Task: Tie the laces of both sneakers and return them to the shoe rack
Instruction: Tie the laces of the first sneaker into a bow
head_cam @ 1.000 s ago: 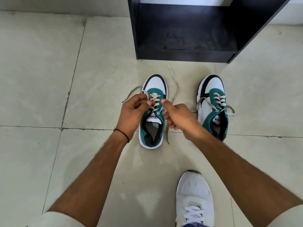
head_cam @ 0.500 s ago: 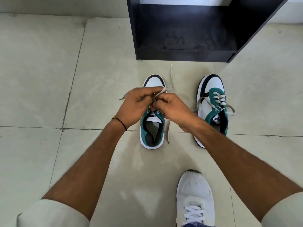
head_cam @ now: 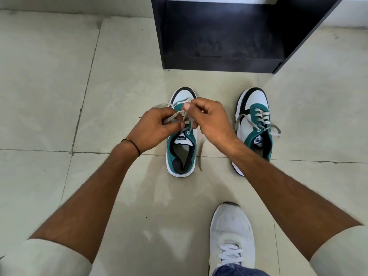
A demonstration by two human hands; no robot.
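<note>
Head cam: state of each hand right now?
Left hand: closed, pinching the laces of the teal sneaker.
Right hand: closed, pinching the same laces.

My left sleeve (head_cam: 49, 257) and right sleeve (head_cam: 342, 250) are pale cream, rolled at the elbows. A thin black cord bracelet (head_cam: 135, 145) with a small orange bead circles the wrist of my left hand (head_cam: 157, 126). My foot wears a white, white-laced sneaker (head_cam: 232, 228) under a blue denim hem (head_cam: 235, 271).
</note>
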